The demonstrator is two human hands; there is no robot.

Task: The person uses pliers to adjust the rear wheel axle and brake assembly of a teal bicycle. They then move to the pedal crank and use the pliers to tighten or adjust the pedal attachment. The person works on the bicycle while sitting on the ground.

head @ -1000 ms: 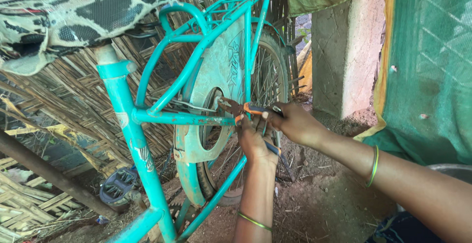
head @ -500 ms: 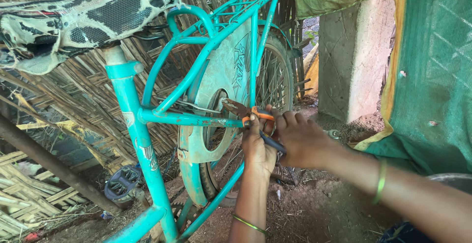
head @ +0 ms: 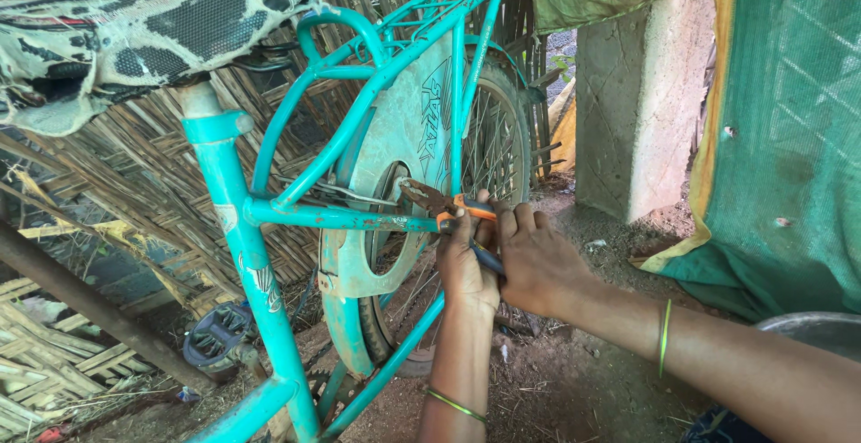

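Teal bicycle frame (head: 235, 228) w/ chain guard (head: 395, 165) beside rear wheel (head: 502, 138). Both hands clenched on orange-handled pliers (head: 444, 204): left hand (head: 466, 268) under, right hand (head: 538, 259) just behind. Pliers' long axis lying roughly level, nose pointing left toward guard, ahead of fingers.

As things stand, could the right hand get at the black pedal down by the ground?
Probably not directly. The right hand is at the pliers by the rear wheel, while the black pedal sits low on the far side of the teal frame, whose tubes and chain guard stand between.
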